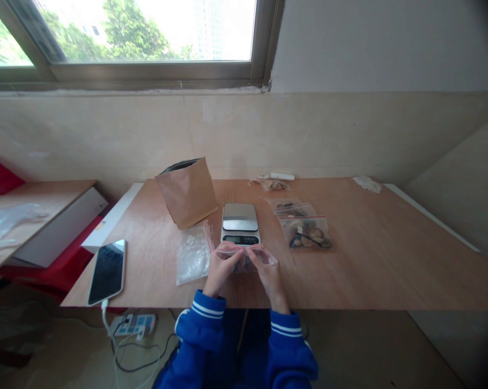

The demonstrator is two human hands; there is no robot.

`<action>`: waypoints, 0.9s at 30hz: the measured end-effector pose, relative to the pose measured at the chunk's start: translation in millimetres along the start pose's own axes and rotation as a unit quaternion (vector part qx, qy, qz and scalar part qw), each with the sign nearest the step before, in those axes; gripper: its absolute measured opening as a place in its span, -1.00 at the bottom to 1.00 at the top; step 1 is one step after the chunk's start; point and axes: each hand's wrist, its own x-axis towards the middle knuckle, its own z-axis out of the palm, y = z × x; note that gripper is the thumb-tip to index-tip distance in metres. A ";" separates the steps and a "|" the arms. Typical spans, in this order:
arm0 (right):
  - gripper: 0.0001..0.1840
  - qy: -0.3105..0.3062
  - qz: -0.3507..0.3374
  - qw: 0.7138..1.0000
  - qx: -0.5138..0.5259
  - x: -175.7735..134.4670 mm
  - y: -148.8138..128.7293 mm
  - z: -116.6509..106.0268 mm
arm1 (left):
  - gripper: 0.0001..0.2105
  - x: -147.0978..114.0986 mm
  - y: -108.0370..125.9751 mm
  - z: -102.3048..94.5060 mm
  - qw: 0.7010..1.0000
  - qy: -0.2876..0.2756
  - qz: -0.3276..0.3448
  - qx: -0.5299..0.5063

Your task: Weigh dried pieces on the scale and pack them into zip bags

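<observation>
My left hand (pixel 222 265) and my right hand (pixel 267 267) pinch the red-striped top edge of a clear zip bag (pixel 244 263), thumbs close together at its middle. Dark pieces show through the plastic, partly hidden by my fingers. Just beyond the bag stands a small kitchen scale (pixel 240 219) with a bare steel plate and a dark display. Left of my left hand lies a clear plastic bag (pixel 192 258) with a red strip along its edge. To the right, filled zip bags (pixel 309 235) with brown and dark dried pieces lie overlapping.
An open brown paper pouch (pixel 189 194) stands behind the scale's left side. A charging phone (pixel 107 272) lies at the table's left edge, its cable hanging toward a power strip (pixel 134 325). Near the wall sit another small filled bag (pixel 273 185) and a white roll (pixel 282 176).
</observation>
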 end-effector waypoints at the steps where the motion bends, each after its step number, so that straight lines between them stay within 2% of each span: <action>1: -0.81 0.002 0.000 1.000 0.002 -0.1 -0.7 0.9 | -0.75 -0.1 0.9 0.4 1.000 0.007 0.000 -0.001; 4: -0.80 0.003 0.007 1.000 0.008 -0.1 -2.6 2.1 | -0.73 -0.2 1.8 0.7 1.000 0.015 -0.004 0.002; 9: -0.80 -0.025 0.019 0.999 0.018 0.2 -2.1 1.0 | -0.76 1.6 -7.4 -2.3 1.000 -0.017 -0.001 0.011; 15: -0.74 0.004 0.045 0.999 0.022 0.7 4.0 0.4 | -0.76 1.4 -16.7 -2.9 1.000 -0.008 0.008 0.007; 20: -0.77 0.003 0.029 0.999 0.021 -0.3 3.6 2.1 | -0.78 -0.8 -10.1 -0.8 1.000 -0.006 0.024 0.013; 27: -0.77 0.027 0.042 0.998 0.048 -2.7 2.2 10.7 | -0.75 -3.7 2.2 4.4 0.999 0.039 0.019 0.014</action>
